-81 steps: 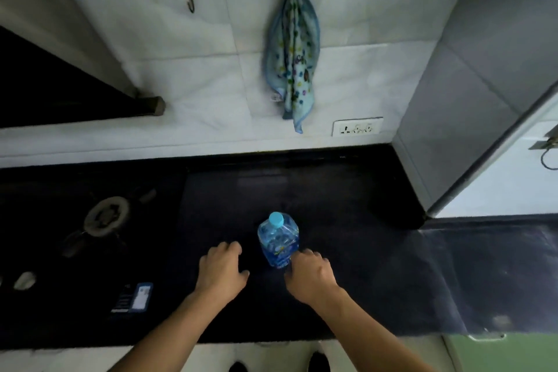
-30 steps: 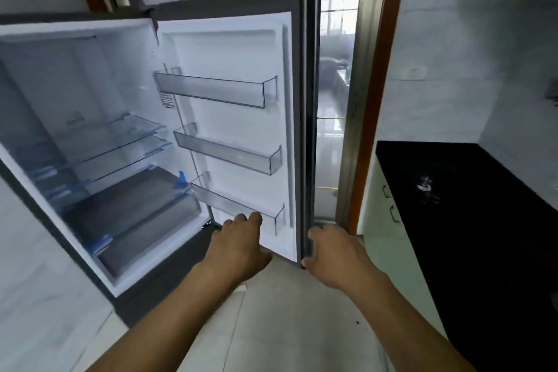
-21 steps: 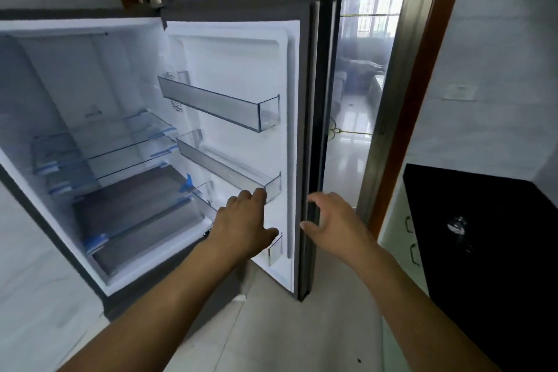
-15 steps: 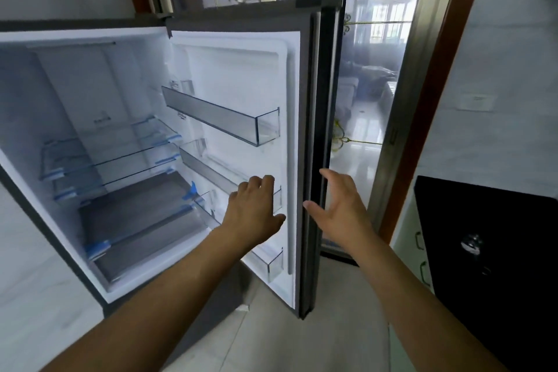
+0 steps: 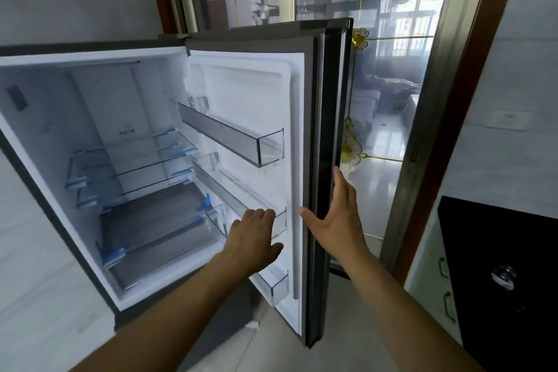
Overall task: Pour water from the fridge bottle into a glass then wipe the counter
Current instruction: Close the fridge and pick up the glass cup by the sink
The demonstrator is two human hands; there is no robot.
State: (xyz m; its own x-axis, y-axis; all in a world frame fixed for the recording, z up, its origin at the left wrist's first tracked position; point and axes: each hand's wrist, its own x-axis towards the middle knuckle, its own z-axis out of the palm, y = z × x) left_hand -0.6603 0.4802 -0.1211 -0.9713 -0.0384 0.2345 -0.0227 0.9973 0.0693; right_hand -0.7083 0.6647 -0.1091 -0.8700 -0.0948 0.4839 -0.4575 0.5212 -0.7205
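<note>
My left hand (image 5: 252,240) is at 6 o'clock, knuckles up, thumb out to the right and nothing in it. Its fingers (image 5: 259,214) are loosely bent at the rim of the middle bin (image 5: 235,196). They seem to touch the rim, but their tips are hidden behind my knuckles.

My right hand (image 5: 339,222) is at 5 o'clock, flat and spread wide. The fingers run straight up the dark outer edge of the door (image 5: 250,93), the thumb reaches across toward the white seal, and the palm lies against the edge without closing on it.

The door stands open, edge-on to me through the centre. The top bin (image 5: 229,137) is at 11 o'clock, above the middle one. The bottom bin (image 5: 279,284) is at 6 o'clock, just below my left wrist.

The fridge (image 5: 99,93) gapes at 9 o'clock, with glass shelves (image 5: 129,160) above a grey drawer (image 5: 151,220). I cannot tell where the bottle is.

The black counter (image 5: 483,235) sits at 4 o'clock, well apart from both hands, with a pale cabinet (image 5: 428,275) under its near edge. Something small and shiny (image 5: 502,278) lies on the counter.

Beyond the door, from 12 to 2 o'clock, are glass panels (image 5: 377,69) with gold trim.
</note>
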